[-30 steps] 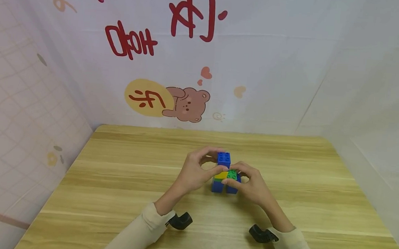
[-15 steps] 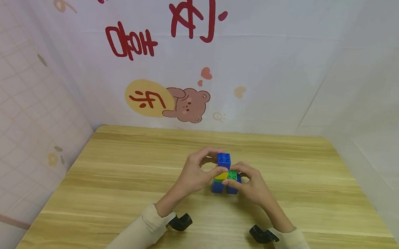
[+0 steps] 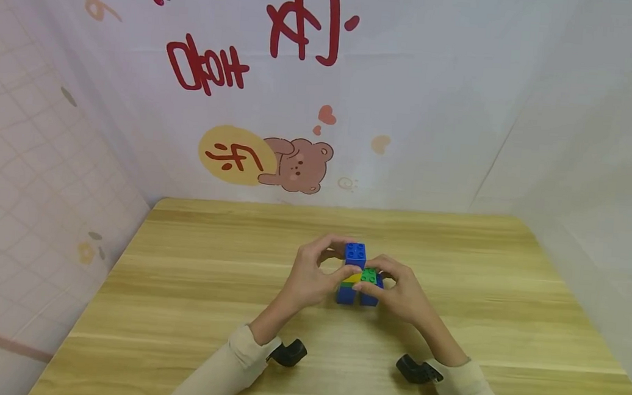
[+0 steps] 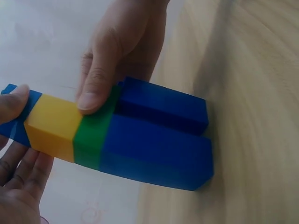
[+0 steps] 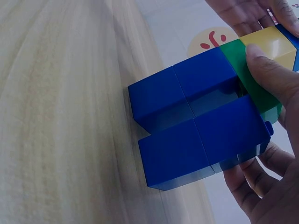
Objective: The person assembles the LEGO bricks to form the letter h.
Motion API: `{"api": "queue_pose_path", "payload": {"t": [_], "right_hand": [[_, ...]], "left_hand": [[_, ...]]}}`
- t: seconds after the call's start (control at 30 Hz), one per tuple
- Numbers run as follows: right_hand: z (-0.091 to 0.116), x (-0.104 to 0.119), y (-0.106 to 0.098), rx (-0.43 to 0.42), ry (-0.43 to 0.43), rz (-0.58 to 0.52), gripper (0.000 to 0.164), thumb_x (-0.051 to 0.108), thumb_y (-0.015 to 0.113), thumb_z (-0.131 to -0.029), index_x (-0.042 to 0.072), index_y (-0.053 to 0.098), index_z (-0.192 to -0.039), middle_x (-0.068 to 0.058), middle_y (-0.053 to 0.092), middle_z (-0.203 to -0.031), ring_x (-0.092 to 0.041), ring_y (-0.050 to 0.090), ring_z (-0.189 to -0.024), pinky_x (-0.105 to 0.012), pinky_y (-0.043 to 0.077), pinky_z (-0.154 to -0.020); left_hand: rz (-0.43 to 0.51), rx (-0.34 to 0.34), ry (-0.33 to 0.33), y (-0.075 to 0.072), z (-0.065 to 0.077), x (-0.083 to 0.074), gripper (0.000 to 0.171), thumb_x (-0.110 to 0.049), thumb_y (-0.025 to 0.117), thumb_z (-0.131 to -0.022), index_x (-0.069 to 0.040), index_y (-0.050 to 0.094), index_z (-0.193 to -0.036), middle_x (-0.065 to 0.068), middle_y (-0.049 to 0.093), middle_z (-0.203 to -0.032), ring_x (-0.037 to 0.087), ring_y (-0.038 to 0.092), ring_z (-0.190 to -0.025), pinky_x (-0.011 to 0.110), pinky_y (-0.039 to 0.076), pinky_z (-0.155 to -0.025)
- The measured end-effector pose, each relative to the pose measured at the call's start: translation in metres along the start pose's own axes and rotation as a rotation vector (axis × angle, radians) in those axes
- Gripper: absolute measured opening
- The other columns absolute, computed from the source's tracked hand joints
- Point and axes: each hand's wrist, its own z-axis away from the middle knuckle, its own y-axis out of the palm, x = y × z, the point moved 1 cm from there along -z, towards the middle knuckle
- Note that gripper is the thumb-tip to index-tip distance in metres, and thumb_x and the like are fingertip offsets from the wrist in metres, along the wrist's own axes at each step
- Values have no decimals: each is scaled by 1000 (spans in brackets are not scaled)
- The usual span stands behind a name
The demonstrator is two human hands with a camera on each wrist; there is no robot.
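Observation:
A tower of toy building bricks stands upright on the table. My left hand (image 3: 310,276) pinches the top blue brick (image 3: 355,255) between thumb and fingers. Under it sits a yellow brick (image 4: 53,123), and below that a green brick (image 5: 243,70) with bare studs on its right part. My right hand (image 3: 404,294) grips this green brick, thumb on the near side. Two columns of blue bricks (image 5: 201,88) form legs beneath, with a narrow gap between them. The right wrist view shows two blue bricks in each leg. Fingers hide part of the far side.
The wood-grain table (image 3: 207,263) extends around the tower. A white printed cloth (image 3: 437,120) hangs behind and at both sides. Black curved mounts (image 3: 290,353) stick out from both cuffs above the table.

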Motion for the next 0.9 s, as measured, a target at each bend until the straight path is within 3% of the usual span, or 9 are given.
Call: {"api": "queue_pose_path", "payload": {"t": [0.23,0.43,0.57,0.9], "right_hand": [[2,-1,0,11,0,-7,31,25,82,-89,27,73,-118,10,70,-106,-9,61,-93,-33,58,-85],[0,0,4,11,-12,-12,32,26,80,-91,26,73,-122,9,69,-108,-9,62,-92,-32,57,-84],[-1,0,6,1,-18,-10,31,28,80,-90,27,73,-121,10,69,-106,-10,61,-89,-29,56,-81],[1,-4,-1,21,-6,11,39,26,82,-89,23,70,-126,6,69,-112,-11,63,-96,-32,60,-87]], "left_hand": [[49,8,-19,4,4,11,40,-10,78,-91,-9,66,-129,12,70,-110,24,67,-101,38,62,-94],[59,49,-133,2,15,26,41,-14,76,-93,-19,64,-133,6,70,-112,21,66,-108,37,60,-99],[68,54,-168,0,23,33,43,-13,77,-93,-21,64,-133,5,69,-114,20,65,-111,41,58,-102],[84,80,-210,-5,29,38,43,-13,77,-92,-24,64,-132,3,68,-114,17,64,-112,35,57,-104]]}}
